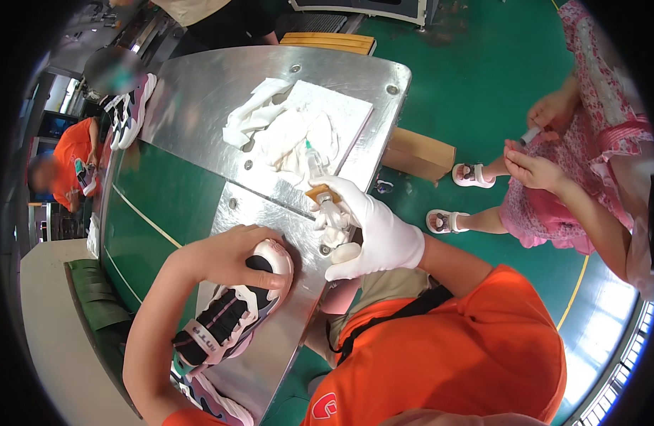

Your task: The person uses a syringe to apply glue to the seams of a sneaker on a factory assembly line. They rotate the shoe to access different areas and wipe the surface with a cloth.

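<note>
My bare left hand [231, 259] grips the toe of a black, white and pink sneaker [224, 319], which is tilted over the metal table with its laces and strap facing up. My right hand [380, 231], in a white glove, is closed around a syringe [317, 169]. The syringe has a clear barrel, a tan flange and a green tip that points away from me. The tip is over crumpled white cloths [291, 138], which lie on a white board [341, 113]. Some white material beneath the plunger, by the gloved fingers, is hard to make out.
Another sneaker [217, 401] lies at the bottom left, and more sneakers [132, 113] stand at the far left beside a green belt [146, 206]. A cardboard box [419, 153] is beyond the table's right edge. A person in pink [547, 184] stands close on the right.
</note>
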`<state>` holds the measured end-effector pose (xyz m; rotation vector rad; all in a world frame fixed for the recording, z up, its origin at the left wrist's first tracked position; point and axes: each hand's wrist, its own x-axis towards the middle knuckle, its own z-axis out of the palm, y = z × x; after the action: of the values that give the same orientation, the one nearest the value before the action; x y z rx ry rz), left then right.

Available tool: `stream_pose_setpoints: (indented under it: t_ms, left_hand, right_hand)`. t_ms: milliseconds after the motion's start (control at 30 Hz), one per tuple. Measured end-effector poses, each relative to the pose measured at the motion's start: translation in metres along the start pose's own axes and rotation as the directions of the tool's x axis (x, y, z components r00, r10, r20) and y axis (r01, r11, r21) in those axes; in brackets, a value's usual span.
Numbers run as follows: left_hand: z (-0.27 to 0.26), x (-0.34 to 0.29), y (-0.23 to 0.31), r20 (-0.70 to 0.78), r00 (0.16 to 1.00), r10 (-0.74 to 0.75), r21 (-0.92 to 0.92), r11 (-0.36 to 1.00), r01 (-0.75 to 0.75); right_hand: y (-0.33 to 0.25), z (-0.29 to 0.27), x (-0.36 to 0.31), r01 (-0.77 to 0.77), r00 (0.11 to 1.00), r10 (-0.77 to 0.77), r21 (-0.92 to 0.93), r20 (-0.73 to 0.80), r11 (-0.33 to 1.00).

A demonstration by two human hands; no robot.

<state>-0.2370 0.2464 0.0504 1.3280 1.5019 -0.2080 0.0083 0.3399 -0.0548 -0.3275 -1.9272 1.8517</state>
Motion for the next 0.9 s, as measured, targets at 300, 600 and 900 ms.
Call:
stream_pose_setpoints:
  t_ms: [300, 600, 900]
  left_hand:
    - [0.064, -0.084, -0.005, -0.531, 0.836, 0.138, -0.061, 0.978, -0.201]
    - [0.209, -0.211, -0.041, -0.927, -0.376, 0.014, 0.124, 0.955, -0.27]
    - [0.189, -0.143, -0.019, -0.941, -0.334, -0.061, 0.147, 0.813, -0.563]
  right_hand:
    - [-0.023, 0.004, -0.022, 0.046, 0.993, -0.017, -0.255, 0.115, 0.966]
    - [-0.031, 0.017, 0.009, 0.007, 0.991, 0.044, -0.387, 0.123, 0.922]
    - [-0.058, 0.013, 0.01, -0.22, 0.937, 0.197, 0.049, 0.289, 0.974]
